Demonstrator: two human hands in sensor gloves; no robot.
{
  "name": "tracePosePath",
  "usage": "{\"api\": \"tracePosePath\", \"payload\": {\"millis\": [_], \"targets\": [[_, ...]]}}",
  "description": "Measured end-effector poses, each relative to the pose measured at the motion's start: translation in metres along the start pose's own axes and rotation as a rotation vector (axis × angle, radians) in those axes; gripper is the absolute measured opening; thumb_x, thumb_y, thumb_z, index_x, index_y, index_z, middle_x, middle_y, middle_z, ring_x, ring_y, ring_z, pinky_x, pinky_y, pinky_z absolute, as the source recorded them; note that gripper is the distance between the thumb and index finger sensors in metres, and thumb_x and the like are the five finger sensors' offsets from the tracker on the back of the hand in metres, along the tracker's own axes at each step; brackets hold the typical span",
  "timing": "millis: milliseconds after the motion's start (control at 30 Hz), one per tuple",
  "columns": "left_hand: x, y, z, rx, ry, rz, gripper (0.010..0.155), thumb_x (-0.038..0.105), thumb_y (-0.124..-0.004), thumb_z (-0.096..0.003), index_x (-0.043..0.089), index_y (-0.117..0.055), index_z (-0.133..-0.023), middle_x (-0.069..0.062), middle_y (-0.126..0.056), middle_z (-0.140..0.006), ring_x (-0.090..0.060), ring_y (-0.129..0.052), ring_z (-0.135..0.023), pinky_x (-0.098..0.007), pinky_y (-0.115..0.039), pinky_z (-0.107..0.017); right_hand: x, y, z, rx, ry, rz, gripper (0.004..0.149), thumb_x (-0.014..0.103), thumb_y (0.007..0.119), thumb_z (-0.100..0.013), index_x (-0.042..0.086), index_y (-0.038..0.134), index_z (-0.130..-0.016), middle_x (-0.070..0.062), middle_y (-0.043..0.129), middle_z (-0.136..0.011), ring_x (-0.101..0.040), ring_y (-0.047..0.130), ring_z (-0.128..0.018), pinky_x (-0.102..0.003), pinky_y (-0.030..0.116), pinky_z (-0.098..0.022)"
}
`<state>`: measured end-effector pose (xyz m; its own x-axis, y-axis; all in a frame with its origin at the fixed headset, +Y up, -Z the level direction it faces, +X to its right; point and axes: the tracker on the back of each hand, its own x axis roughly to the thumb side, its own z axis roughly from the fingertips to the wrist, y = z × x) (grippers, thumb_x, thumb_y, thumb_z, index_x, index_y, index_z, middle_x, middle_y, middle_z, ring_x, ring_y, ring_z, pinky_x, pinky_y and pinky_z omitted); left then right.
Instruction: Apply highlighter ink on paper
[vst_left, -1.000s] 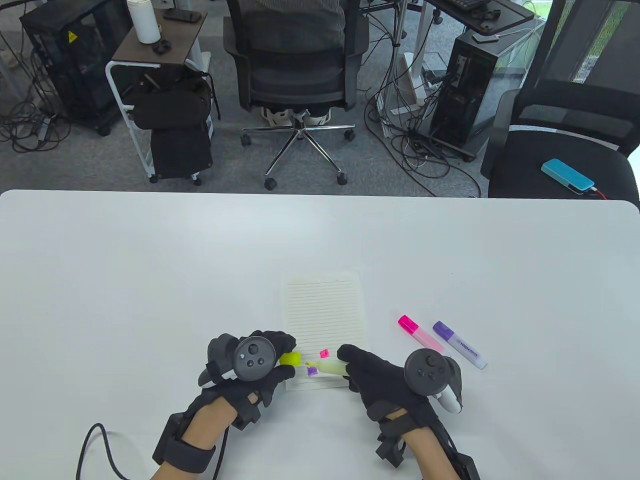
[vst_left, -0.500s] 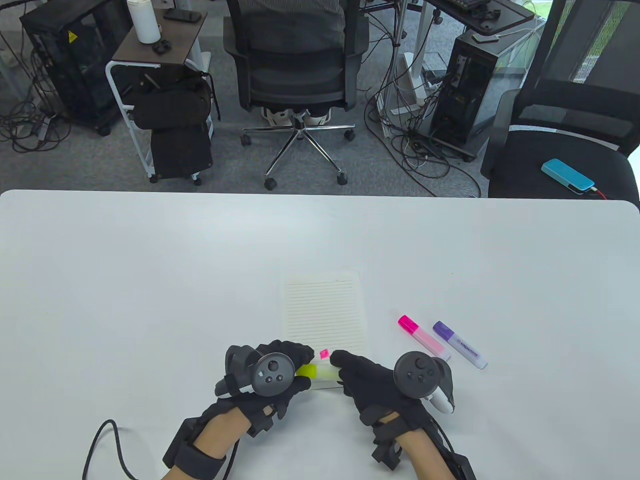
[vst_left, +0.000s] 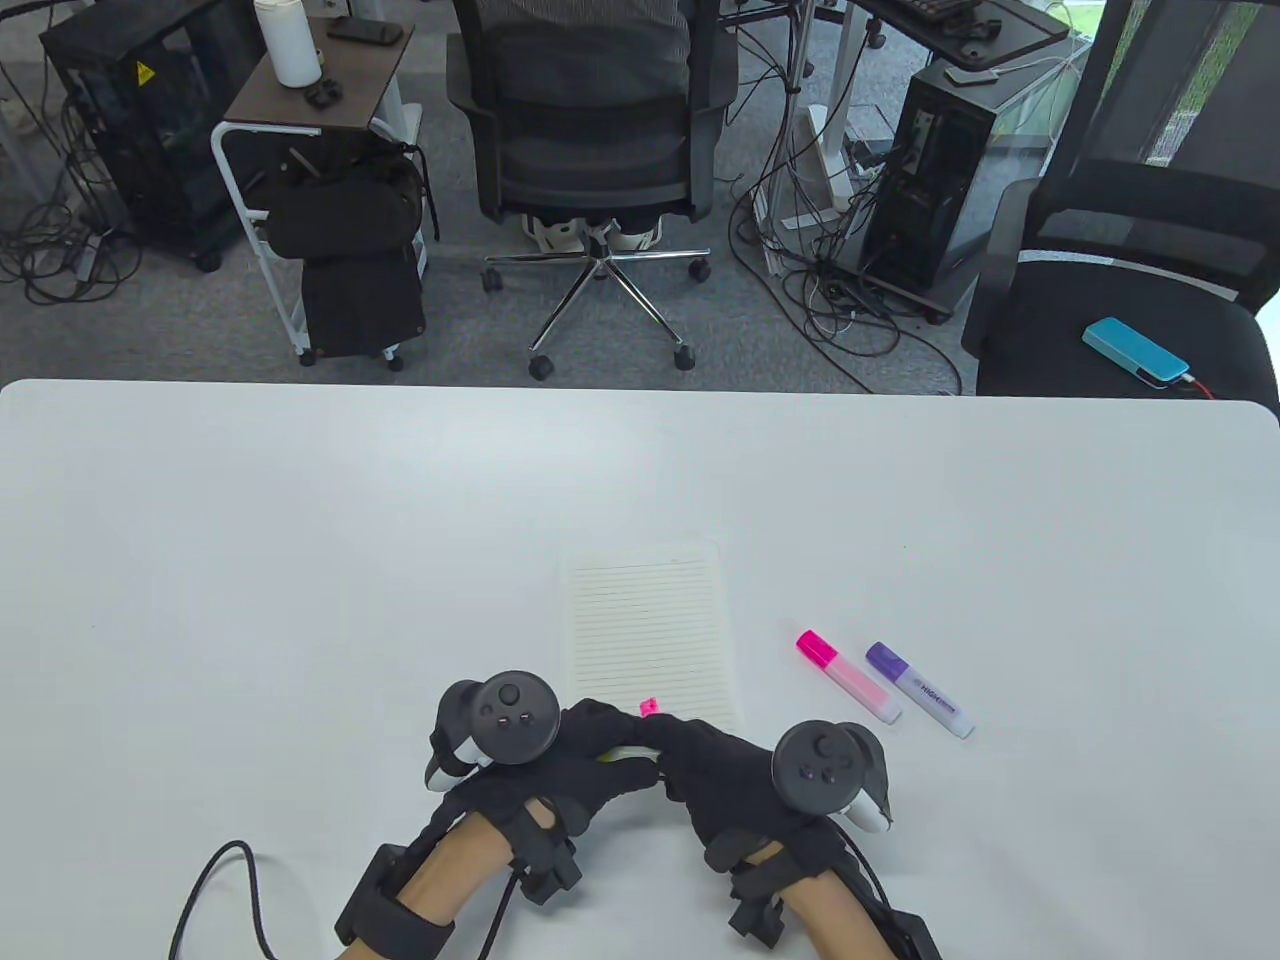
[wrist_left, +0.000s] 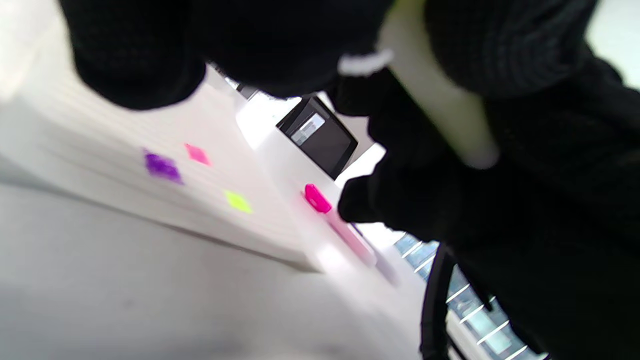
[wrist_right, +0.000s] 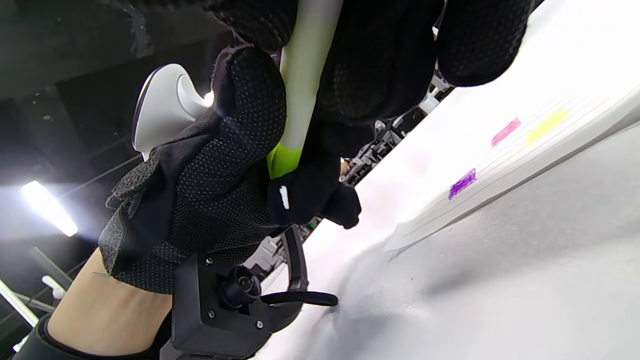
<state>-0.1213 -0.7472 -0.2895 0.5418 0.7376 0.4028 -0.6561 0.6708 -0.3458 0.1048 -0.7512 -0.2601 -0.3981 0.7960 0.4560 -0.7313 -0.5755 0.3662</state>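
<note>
1. L hand (vst_left: 560, 770) and R hand (vst_left: 715, 775) meet at 6 o'clock on the table (vst_left: 300, 520), fingertips touching over the near edge of the paper (vst_left: 648, 630); both are closed round one yellow highlighter (wrist_right: 300, 75).
2. R hand: fingers curled tight on the pale barrel, per R wrist view; L hand: fingers wrapped round the bright yellow-green cap end (wrist_right: 284, 160); whether the cap is fully seated cannot be told, the joint being hidden by glove fabric.
3. In table view only a thin yellow sliver of the highlighter (vst_left: 625, 752) shows between the two hands; it lies roughly 9-to-3 o'clock, held above the sheet, not touching it per wrist views.
4. Paper: lined sheet, flat, centre of table slightly toward 5 o'clock; bears three small ink patches near its near edge: pink mark (vst_left: 648, 707), purple mark (wrist_left: 162, 167), yellow mark (wrist_left: 238, 202); purple and yellow are hidden under the hands in table view.
5. At 3 o'clock of the paper, apart from it: pink highlighter (vst_left: 848, 676) and purple highlighter (vst_left: 919, 690), capped, lying side by side, near but not touching, caps toward 10 o'clock.
</note>
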Motion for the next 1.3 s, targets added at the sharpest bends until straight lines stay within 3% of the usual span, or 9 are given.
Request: {"api": "tracePosePath", "payload": {"millis": [367,500,600,700,800,1067,1300], "targets": [[0.014,-0.001,0.003,0.08,-0.079,-0.086,0.054,0.053,-0.078,-0.0337,0.016,-0.08,-0.073,-0.002,-0.079,-0.075,0.003,-0.093,-0.018,-0.033,-0.096,-0.026,0.011,-0.002,0.0,-0.04,-0.043,0.066,0.045,0.027,0.064,-0.063,0.017,0.057,-0.106,-0.017,0.075,-0.091,-0.032,0.089,-0.053,-0.058,0.071,-0.062],[0.013,-0.003,-0.001,0.071,-0.071,-0.072,0.055,0.054,-0.076,-0.0365,0.018,-0.079,-0.077,-0.001,-0.079,-0.078,-0.005,-0.095,-0.033,-0.045,-0.089,-0.041,0.01,-0.01,0.0,-0.04,-0.023,0.051,0.044,0.029,0.065,-0.065,0.017,0.059,-0.106,-0.018,0.076,-0.092,-0.037,0.089,-0.057,-0.06,0.068,-0.064],[0.015,0.005,0.001,0.093,-0.069,-0.152,0.054,0.053,-0.079,-0.0375,0.022,-0.08,-0.082,0.0,-0.081,-0.08,-0.012,-0.098,-0.046,-0.052,-0.083,-0.05,0.007,-0.014,0.001,-0.035,-0.012,0.037,0.049,0.035,0.063,-0.066,0.019,0.052,-0.111,-0.02,0.069,-0.101,-0.044,0.082,-0.074,-0.065,0.062,-0.066],[0.01,0.016,0.006,0.147,0.008,-0.34,0.053,0.051,-0.082,-0.0381,0.026,-0.082,-0.085,-0.001,-0.08,-0.087,-0.019,-0.098,-0.059,-0.056,-0.078,-0.056,-0.002,-0.02,0.004,-0.051,0.028,0.013,0.053,0.039,0.062,-0.066,0.02,0.046,-0.113,-0.023,0.058,-0.11,-0.05,0.071,-0.087,-0.068,0.057,-0.066],[-0.006,0.03,0.008,0.185,0.148,-0.476,0.053,0.052,-0.082,-0.0381,0.028,-0.083,-0.085,-0.002,-0.075,-0.094,-0.023,-0.093,-0.07,-0.058,-0.074,-0.06,-0.013,-0.03,0.008,-0.081,0.066,0.013,0.056,0.042,0.061,-0.067,0.019,0.042,-0.114,-0.023,0.052,-0.113,-0.052,0.066,-0.092,-0.069,0.055,-0.067],[-0.055,0.065,0.018,0.187,0.55,-0.616,0.053,0.051,-0.083,-0.0383,0.028,-0.084,-0.086,-0.008,-0.068,-0.102,-0.032,-0.085,-0.083,-0.061,-0.065,-0.065,-0.019,-0.034,0.01,-0.084,0.074,-0.011,0.057,0.044,0.06,-0.067,0.02,0.041,-0.115,-0.023,0.051,-0.115,-0.053,0.063,-0.094,-0.07,0.054,-0.067],[-0.078,0.076,0.023,0.167,0.679,-0.626,0.052,0.048,-0.081,-0.0393,0.028,-0.083,-0.088,-0.01,-0.062,-0.106,-0.036,-0.079,-0.088,-0.063,-0.06,-0.068,-0.013,-0.027,0.008,-0.052,0.03,-0.004,0.059,0.046,0.06,-0.066,0.023,0.038,-0.116,-0.021,0.046,-0.119,-0.054,0.055,-0.1,-0.071,0.051,-0.069]]}}
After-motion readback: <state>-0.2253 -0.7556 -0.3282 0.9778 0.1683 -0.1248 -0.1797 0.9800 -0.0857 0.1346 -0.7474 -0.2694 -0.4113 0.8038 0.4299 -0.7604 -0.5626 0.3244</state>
